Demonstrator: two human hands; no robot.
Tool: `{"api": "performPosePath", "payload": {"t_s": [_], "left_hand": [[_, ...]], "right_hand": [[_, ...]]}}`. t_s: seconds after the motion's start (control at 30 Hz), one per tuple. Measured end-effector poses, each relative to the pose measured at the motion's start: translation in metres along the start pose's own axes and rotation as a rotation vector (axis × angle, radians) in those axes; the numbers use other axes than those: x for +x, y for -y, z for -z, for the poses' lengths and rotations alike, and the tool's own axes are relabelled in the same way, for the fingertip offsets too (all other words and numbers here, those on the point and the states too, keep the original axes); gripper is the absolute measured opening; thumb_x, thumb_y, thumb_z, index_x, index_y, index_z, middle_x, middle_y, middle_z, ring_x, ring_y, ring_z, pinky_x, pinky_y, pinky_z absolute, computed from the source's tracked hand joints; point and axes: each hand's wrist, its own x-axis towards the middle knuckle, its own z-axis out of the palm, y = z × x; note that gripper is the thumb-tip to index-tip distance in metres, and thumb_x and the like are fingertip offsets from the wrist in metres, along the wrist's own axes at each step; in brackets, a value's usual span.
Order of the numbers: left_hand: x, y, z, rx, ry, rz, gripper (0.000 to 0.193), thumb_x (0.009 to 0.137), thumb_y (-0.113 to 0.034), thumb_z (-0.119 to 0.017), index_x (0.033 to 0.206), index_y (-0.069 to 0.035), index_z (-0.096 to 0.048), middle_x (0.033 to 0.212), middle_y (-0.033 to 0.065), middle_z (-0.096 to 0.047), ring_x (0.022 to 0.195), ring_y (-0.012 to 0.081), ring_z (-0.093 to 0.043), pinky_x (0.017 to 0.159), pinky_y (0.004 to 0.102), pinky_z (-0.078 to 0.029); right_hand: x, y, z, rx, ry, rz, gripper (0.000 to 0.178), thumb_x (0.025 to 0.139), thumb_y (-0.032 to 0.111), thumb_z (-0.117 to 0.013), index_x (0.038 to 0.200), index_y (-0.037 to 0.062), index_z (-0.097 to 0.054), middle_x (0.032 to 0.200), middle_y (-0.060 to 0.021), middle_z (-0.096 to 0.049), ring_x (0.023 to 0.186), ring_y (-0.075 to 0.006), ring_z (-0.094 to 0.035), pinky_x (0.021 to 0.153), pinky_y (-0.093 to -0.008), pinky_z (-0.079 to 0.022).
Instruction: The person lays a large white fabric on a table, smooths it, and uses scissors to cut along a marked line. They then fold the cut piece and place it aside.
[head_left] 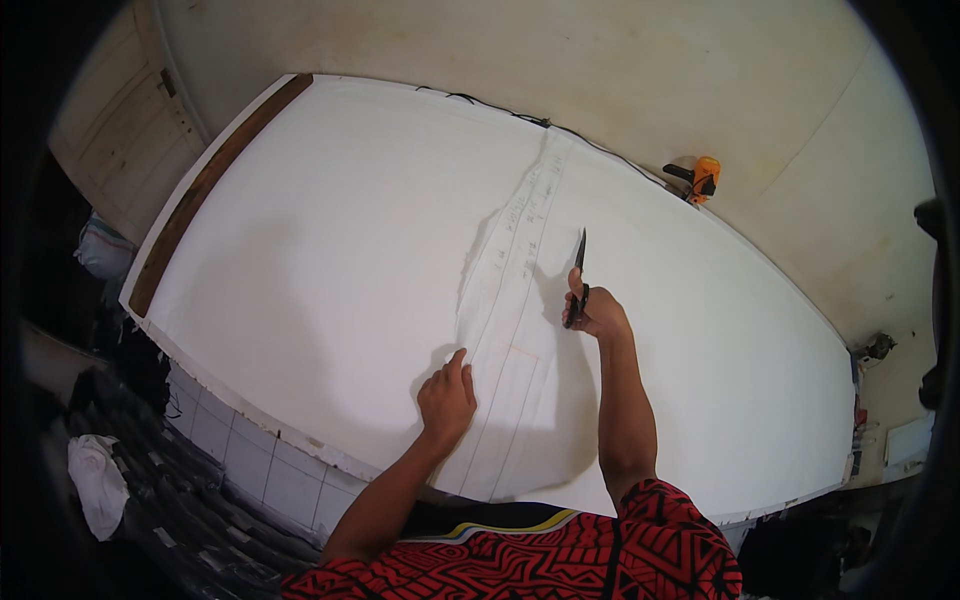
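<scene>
A pair of black-handled scissors (580,255) is gripped in my right hand (600,312), blades closed or nearly so and pointing away from me, above the sheet. My left hand (447,400) rests at the left edge of a long white sheet of paper or cloth (500,330), its fingers stretched out and apart, holding nothing. Long pencil lines, handwriting and a small drawn rectangle mark this sheet, and its left edge is wavy and uneven. Beneath it spreads the wide white tabletop (330,240).
A brown wooden strip (215,190) lies along the table's left end. By the wall at the far edge sit a black cable (600,150) and an orange and black tool (705,178). Dark plastic-wrapped bundles (180,500) and a white cloth (97,485) are at lower left.
</scene>
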Motion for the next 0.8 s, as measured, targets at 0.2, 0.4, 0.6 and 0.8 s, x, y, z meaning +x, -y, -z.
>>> {"api": "performPosePath", "payload": {"t_s": [0.2,0.4,0.6,0.8], "left_hand": [[0.001,0.000,-0.001,-0.005,-0.003,0.008,0.026,0.105,-0.013,-0.066,0.129,-0.003,-0.069,0.084,0.0160,-0.074,0.071,0.0336,-0.072,0.067,0.0453,-0.057],[0.000,0.001,-0.002,-0.048,-0.003,0.039,0.027,0.103,-0.014,-0.067,0.128,-0.004,-0.071,0.087,0.0188,-0.076,0.070,0.0354,-0.072,0.067,0.0456,-0.057],[0.002,0.001,-0.003,-0.064,-0.020,0.037,0.027,0.102,-0.013,-0.067,0.127,-0.003,-0.072,0.087,0.0177,-0.076,0.071,0.0343,-0.072,0.068,0.0442,-0.057],[0.006,0.001,-0.005,-0.056,-0.070,-0.009,0.025,0.102,-0.011,-0.068,0.124,-0.001,-0.072,0.079,0.0142,-0.073,0.065,0.0310,-0.069,0.063,0.0423,-0.056]], "right_hand": [[0.022,0.013,0.007,0.023,-0.018,0.034,0.072,0.088,0.070,-0.081,0.092,0.0029,-0.055,0.077,-0.0036,-0.052,0.064,-0.0207,-0.057,0.063,-0.0386,-0.057],[0.045,0.024,0.018,0.069,-0.008,-0.064,0.071,0.088,0.069,-0.082,0.090,0.0036,-0.055,0.078,-0.0044,-0.052,0.065,-0.0216,-0.056,0.063,-0.0384,-0.057],[0.071,0.035,0.023,0.062,-0.004,0.009,0.070,0.087,0.067,-0.084,0.094,0.0039,-0.053,0.082,-0.0056,-0.052,0.065,-0.0213,-0.055,0.060,-0.0387,-0.055],[0.092,0.053,0.030,0.102,-0.019,-0.058,0.068,0.086,0.064,-0.086,0.093,0.0039,-0.055,0.083,-0.0046,-0.053,0.065,-0.0203,-0.055,0.059,-0.0375,-0.053]]}}
